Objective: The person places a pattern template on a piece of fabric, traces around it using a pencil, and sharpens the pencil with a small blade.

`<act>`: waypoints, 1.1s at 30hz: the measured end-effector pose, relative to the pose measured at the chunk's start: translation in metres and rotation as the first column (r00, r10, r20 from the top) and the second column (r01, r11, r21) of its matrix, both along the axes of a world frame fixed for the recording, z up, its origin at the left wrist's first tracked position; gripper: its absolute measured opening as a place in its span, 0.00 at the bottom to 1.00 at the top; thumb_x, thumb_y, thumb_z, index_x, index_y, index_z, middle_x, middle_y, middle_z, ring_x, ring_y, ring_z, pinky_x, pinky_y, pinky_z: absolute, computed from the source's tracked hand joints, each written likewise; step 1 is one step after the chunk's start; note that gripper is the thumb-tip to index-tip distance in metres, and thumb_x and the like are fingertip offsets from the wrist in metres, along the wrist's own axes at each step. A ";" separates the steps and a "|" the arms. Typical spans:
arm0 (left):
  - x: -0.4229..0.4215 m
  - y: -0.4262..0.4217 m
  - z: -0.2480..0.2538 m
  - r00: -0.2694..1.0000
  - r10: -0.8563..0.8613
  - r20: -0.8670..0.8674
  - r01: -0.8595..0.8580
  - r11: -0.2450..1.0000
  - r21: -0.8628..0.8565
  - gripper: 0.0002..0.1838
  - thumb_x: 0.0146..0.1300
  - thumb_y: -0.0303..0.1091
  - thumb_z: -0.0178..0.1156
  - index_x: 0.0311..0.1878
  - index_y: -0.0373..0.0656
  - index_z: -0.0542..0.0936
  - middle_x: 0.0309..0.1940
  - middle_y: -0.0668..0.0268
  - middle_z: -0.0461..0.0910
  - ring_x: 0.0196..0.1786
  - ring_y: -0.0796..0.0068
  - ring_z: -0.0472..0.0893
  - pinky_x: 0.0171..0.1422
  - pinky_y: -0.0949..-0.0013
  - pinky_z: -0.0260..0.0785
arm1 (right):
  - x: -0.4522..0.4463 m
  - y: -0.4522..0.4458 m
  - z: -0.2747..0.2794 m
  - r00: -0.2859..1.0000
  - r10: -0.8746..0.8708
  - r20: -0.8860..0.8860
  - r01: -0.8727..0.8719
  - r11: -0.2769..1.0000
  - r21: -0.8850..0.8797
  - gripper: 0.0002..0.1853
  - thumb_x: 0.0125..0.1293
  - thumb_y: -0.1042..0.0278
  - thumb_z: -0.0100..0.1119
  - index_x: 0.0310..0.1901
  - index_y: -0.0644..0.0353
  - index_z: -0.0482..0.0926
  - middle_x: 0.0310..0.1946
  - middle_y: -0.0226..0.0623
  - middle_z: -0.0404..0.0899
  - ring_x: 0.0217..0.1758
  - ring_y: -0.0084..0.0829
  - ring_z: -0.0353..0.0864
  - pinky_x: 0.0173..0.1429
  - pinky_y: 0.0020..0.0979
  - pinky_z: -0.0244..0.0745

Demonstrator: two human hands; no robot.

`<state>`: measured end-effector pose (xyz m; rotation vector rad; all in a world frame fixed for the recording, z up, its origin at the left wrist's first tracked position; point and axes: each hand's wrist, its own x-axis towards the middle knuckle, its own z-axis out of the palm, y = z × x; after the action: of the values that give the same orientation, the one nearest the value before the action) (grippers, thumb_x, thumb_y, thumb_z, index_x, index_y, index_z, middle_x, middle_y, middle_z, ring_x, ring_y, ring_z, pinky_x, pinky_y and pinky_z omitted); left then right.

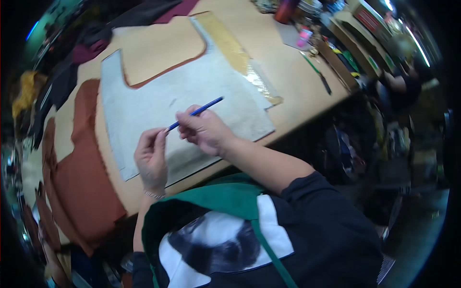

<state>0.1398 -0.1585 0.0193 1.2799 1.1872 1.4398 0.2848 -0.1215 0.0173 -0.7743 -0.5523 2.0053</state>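
My right hand (206,129) is closed around a slim blue pencil (209,105), which slants up to the right. The thumb and fingertips of my left hand (152,153) are pinched together at the pencil's lower tip. Below both hands lies a large pale grey pattern piece (187,91) with a U-shaped cut-out at its far side. Reddish-brown fabric shows along the cut-out's edge. A shiny yellowish strip (228,45) runs along the pattern's right side.
Reddish-brown fabric (86,177) lies at the left, hanging over the edge of the wooden table (153,41). Dark and maroon cloth (91,45) lies at the far left. A green-and-black slender tool (317,72), a pink item (304,36) and boxes (353,48) are at the right.
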 end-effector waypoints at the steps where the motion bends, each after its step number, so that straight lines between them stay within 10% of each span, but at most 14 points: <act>1: 0.003 -0.004 -0.002 1.000 0.013 0.017 -0.013 1.000 -0.024 0.04 0.61 0.25 0.52 0.37 0.36 0.74 0.32 0.67 0.75 0.35 0.85 0.70 0.40 0.83 0.61 | 0.009 -0.003 -0.002 0.999 0.015 0.029 -0.015 1.000 0.010 0.10 0.57 0.61 0.59 0.30 0.52 0.68 0.21 0.27 0.72 0.24 0.20 0.73 0.29 0.18 0.67; 9: 0.006 -0.011 -0.014 0.966 0.071 0.247 -0.022 0.980 -0.199 0.07 0.63 0.35 0.51 0.38 0.43 0.73 0.30 0.70 0.76 0.36 0.84 0.74 0.40 0.79 0.61 | 0.062 -0.016 -0.018 0.994 -0.106 0.021 0.105 0.994 0.023 0.08 0.58 0.65 0.58 0.31 0.55 0.68 0.23 0.30 0.74 0.25 0.21 0.73 0.30 0.20 0.67; 22: 0.046 -0.033 -0.023 0.865 -0.107 0.490 0.294 0.901 -0.321 0.13 0.66 0.40 0.45 0.42 0.39 0.70 0.32 0.66 0.74 0.34 0.79 0.74 0.39 0.78 0.68 | 0.048 -0.054 -0.039 0.973 0.120 0.199 -0.185 0.918 0.351 0.07 0.56 0.73 0.59 0.30 0.62 0.69 0.27 0.32 0.74 0.32 0.18 0.73 0.38 0.21 0.70; 27: 0.030 -0.027 -0.026 0.851 -0.082 0.519 0.235 0.943 -0.237 0.15 0.66 0.39 0.44 0.45 0.36 0.69 0.27 0.69 0.70 0.27 0.84 0.69 0.32 0.82 0.64 | 0.094 -0.036 -0.015 0.604 -0.293 0.741 -0.369 0.721 0.587 0.09 0.55 0.66 0.60 0.33 0.62 0.73 0.28 0.29 0.75 0.32 0.18 0.72 0.37 0.22 0.69; 30: 0.024 -0.027 -0.021 0.881 -0.067 0.468 0.209 0.943 -0.259 0.17 0.67 0.36 0.42 0.53 0.35 0.65 0.25 0.69 0.68 0.24 0.85 0.66 0.26 0.84 0.60 | 0.162 -0.001 -0.015 0.375 -0.640 0.670 0.092 0.745 0.660 0.09 0.55 0.68 0.60 0.34 0.64 0.74 0.27 0.32 0.76 0.33 0.20 0.74 0.38 0.23 0.70; 32: 0.025 -0.028 -0.018 0.876 -0.084 0.475 0.242 0.928 -0.282 0.16 0.66 0.35 0.42 0.53 0.36 0.65 0.26 0.69 0.68 0.24 0.86 0.66 0.27 0.84 0.59 | 0.228 0.027 -0.022 -0.166 -0.803 0.572 0.120 0.560 0.820 0.10 0.54 0.68 0.58 0.35 0.65 0.74 0.31 0.42 0.76 0.37 0.32 0.75 0.44 0.31 0.69; 33: 0.026 -0.028 -0.016 0.874 -0.094 0.477 0.258 0.922 -0.290 0.16 0.66 0.34 0.41 0.53 0.36 0.65 0.26 0.70 0.68 0.24 0.86 0.66 0.28 0.84 0.59 | 0.268 0.036 -0.026 -0.476 -0.765 0.434 -0.138 0.553 0.822 0.14 0.53 0.64 0.59 0.37 0.64 0.74 0.32 0.42 0.75 0.43 0.41 0.73 0.52 0.39 0.66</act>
<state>0.1656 -0.1864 0.0034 0.7296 0.9195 1.2342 0.5530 -0.0854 -0.0091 -1.7936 -1.4067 -0.3335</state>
